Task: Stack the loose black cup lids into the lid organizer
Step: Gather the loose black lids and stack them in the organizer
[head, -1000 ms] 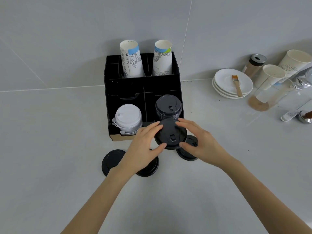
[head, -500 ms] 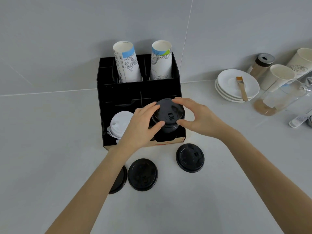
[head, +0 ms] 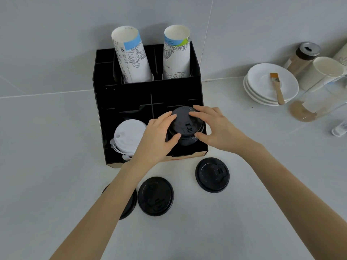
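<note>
The black lid organizer (head: 131, 94) stands against the wall. In its front right compartment sits a stack of black lids (head: 185, 126). My left hand (head: 155, 137) and my right hand (head: 217, 128) both grip the top lid of that stack from either side. Three loose black lids lie on the counter in front: one (head: 212, 175) at the right, one (head: 155, 196) in the middle, and one (head: 130, 205) mostly hidden under my left forearm.
White lids (head: 127, 136) fill the front left compartment. Two stacks of paper cups (head: 131, 57) stand in the organizer's back. At the right are white saucers (head: 262, 85) with a brush (head: 277, 87), a shaker jar (head: 302, 57), paper cups (head: 319, 72) and a glass pitcher (head: 317, 102).
Both hands carried a black lid from the counter up onto the stack in the front right compartment and now press it there. The camera view shifted closer.
</note>
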